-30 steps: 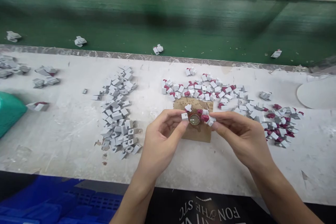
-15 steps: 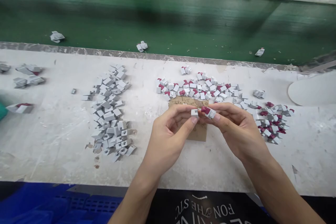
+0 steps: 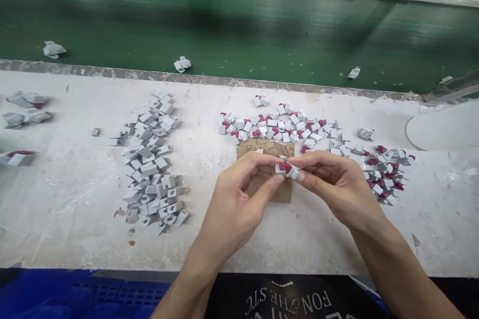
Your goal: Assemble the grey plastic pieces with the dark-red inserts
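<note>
My left hand (image 3: 239,199) pinches a small white block (image 3: 279,168) between thumb and fingers. Against it, my right hand (image 3: 337,184) grips a white and dark red piece (image 3: 293,172), and the two parts touch. Both hands are above a brown cardboard piece (image 3: 282,195) on the white table. Behind the cardboard spreads a pile of white and dark red pieces (image 3: 275,127). A second such pile (image 3: 387,174) lies to the right of my right hand. Left of my left hand is a long heap of plain grey-white blocks (image 3: 153,159).
Past the table's back edge runs a green belt (image 3: 232,25) carrying a few white pieces (image 3: 182,64). A white round-edged object (image 3: 441,127) is at the right. More grey pieces (image 3: 26,117) lie far left. Blue crates (image 3: 82,294) show below the front edge.
The white block and the white and dark red piece, apart before, have come together between my hands. On the belt, the white pieces have shifted left. The view has moved slightly.
</note>
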`<state>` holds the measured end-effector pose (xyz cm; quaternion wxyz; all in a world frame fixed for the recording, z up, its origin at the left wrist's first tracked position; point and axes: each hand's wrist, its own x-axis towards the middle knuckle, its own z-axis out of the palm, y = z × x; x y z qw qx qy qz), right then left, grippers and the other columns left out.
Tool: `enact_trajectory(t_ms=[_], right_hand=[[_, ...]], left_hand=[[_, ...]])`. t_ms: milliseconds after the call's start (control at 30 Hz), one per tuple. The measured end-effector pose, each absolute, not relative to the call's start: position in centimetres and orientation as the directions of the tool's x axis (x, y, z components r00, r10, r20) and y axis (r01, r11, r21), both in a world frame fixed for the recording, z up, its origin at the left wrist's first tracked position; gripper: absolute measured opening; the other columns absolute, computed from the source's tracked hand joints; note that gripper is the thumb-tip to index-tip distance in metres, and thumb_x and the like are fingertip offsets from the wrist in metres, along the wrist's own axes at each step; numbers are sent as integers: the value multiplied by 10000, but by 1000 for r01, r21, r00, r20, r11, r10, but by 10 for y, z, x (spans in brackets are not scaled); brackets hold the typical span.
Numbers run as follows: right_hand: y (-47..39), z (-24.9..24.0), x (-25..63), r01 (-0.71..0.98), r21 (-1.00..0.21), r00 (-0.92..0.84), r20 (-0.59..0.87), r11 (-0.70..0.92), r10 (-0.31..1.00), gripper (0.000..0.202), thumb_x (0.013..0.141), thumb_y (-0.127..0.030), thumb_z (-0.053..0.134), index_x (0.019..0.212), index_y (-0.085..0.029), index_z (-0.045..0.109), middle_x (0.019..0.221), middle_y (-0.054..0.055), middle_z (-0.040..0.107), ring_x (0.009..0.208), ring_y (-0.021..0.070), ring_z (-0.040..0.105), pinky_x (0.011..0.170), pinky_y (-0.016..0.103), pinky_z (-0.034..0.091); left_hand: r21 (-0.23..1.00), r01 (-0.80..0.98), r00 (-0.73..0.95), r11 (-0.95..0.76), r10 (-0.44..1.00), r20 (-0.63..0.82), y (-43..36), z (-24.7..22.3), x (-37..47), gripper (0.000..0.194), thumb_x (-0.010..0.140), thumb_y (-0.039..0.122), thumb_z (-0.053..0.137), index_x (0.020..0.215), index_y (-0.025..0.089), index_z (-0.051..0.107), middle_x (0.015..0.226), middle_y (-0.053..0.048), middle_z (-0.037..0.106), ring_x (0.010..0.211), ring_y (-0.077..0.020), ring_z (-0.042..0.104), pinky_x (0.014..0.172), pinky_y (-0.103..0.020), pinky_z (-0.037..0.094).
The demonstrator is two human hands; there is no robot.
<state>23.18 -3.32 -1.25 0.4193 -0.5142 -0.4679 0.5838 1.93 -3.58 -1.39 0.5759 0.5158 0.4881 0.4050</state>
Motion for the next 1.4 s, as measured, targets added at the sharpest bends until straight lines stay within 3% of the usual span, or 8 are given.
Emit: enact_trajectory(t_ms=[367, 500, 600, 767, 933, 1133, 1267, 1400], right_hand=[[-5, -7, 246, 50, -996, -108, -84, -79, 991, 148, 1060, -417, 862, 1170, -352, 937, 1118, 39, 917, 1033, 261, 886, 910, 428, 756], [47, 0, 267, 320, -944, -32, -100, -84, 995, 320, 1054, -364, 833, 1356, -274, 887, 1240, 95, 897, 1015, 271, 866, 911, 460, 739], [104, -3, 287, 660, -727, 240, -37, -191, 970, 399, 1061, -199, 733, 1449, -223, 818, 1398, 135, 837, 1052, 270, 841, 977, 470, 701], [183, -24, 307, 750, -537, 455, -7, -387, 891, 282, 978, -195, 804, 1250, -128, 833, 1513, 271, 721, 1324, 440, 758, 1160, 621, 588], [192, -31, 299, 768, -543, 396, -15, -340, 918, 125, 963, -142, 779, 1068, -167, 842, 1325, 205, 825, 1278, 382, 792, 1163, 520, 592], [123, -5, 293, 660, -735, 278, 43, -158, 960, 53, 959, -272, 833, 967, -221, 844, 1039, 123, 882, 1003, 322, 846, 962, 475, 670], [45, -3, 298, 541, -836, 133, -16, -86, 991, 262, 941, -525, 888, 977, -270, 839, 928, 89, 871, 800, 288, 829, 712, 414, 667], [-23, -17, 299, 571, -807, -16, -193, -150, 981, 411, 1032, -709, 767, 1028, -302, 827, 743, 32, 798, 600, 227, 724, 530, 339, 544]], left_hand=[[974, 224, 359, -45, 933, -39, 21, 0, 28, 133, 1091, 238, 700, 1152, 298, 801, 1037, -15, 835, 935, -212, 800, 821, -354, 657], [935, 324, 341, -141, 940, 24, 78, 2, 52, 134, 1046, 200, 713, 1130, 266, 793, 1096, -39, 840, 1017, -230, 785, 863, -362, 625], [858, 504, 217, -102, 976, -12, 135, -5, 79, 145, 987, 107, 734, 1067, 227, 745, 1084, -67, 820, 969, -224, 744, 841, -358, 580], [785, 619, 140, -8, 985, -101, 208, -28, 128, 124, 992, 111, 752, 992, 218, 690, 1057, -104, 819, 1030, -258, 746, 938, -403, 562], [711, 702, 88, 35, 987, -135, 226, -40, 145, 105, 986, 140, 773, 981, 223, 708, 1211, -143, 806, 1315, -351, 692, 1146, -502, 517], [655, 755, 97, -41, 994, -50, 160, -19, 103, 229, 1069, 234, 732, 1295, 209, 702, 1415, -162, 737, 1393, -357, 616, 1208, -499, 477], [693, 682, 209, -232, 971, 118, 58, -7, 43, 236, 1117, 269, 654, 1348, 257, 696, 1382, -101, 732, 1352, -314, 621, 1162, -476, 513], [451, 891, -29, -40, 989, 145, -11, -19, -29, 248, 1102, 274, 631, 1317, 228, 747, 1274, -150, 728, 1249, -383, 629, 1114, -590, 524]])
